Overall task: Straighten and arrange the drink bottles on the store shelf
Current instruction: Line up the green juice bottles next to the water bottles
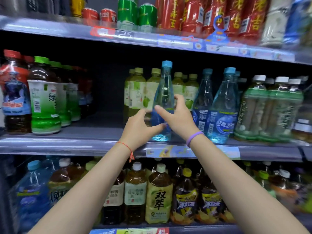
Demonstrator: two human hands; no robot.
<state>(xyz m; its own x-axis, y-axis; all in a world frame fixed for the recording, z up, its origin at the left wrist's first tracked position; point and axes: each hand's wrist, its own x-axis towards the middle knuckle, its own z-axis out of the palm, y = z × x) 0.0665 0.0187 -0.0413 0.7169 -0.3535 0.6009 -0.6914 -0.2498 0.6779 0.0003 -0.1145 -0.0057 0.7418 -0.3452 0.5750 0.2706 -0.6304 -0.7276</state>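
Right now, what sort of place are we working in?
Most likely a shop's drinks aisle. Tiered shelves hold rows of bottles by brand, price tags run along the shelf edge, and cans sit on the top tier. Both hands are at a blue bottle on the middle shelf.

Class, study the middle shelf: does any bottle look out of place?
Yes. One blue-capped clear bottle stands at the front edge before the pale green tea bottles, apart from the matching blue bottles to its right. Both hands frame it.
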